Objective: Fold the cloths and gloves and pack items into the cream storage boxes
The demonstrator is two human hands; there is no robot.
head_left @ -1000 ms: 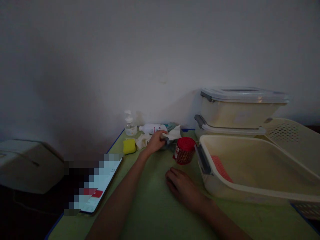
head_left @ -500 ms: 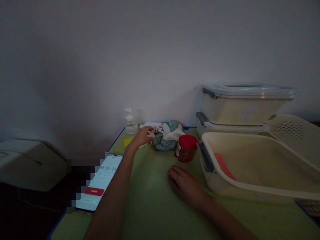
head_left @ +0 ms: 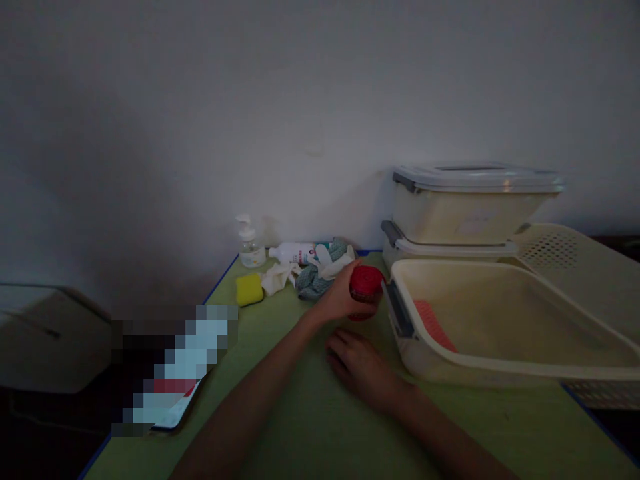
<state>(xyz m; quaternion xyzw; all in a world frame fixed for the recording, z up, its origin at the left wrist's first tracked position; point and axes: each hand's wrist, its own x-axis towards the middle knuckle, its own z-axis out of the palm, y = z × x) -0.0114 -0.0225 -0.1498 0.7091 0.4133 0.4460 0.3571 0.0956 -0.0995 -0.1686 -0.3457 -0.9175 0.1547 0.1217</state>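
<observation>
My left hand (head_left: 336,300) is wrapped round a red cylindrical roll (head_left: 366,288) that stands on the green table (head_left: 310,413), just left of an open cream tub (head_left: 480,320). My right hand (head_left: 357,363) lies flat on the table in front of the roll, fingers stretched out and holding nothing. Behind my left hand lie a teal cloth (head_left: 313,283) with a white rag (head_left: 333,263) on it.
Along the wall stand a pump bottle (head_left: 249,243), a white bottle on its side (head_left: 295,253), crumpled white tissue (head_left: 277,277) and a yellow sponge (head_left: 249,290). Two lidded tubs (head_left: 470,210) are stacked at the back right beside a perforated basket (head_left: 575,267). A phone (head_left: 175,393) lies at the left edge.
My left hand left the white bottle and rags at the back and came right to close round the red roll. My right hand has stayed flat on the table.
</observation>
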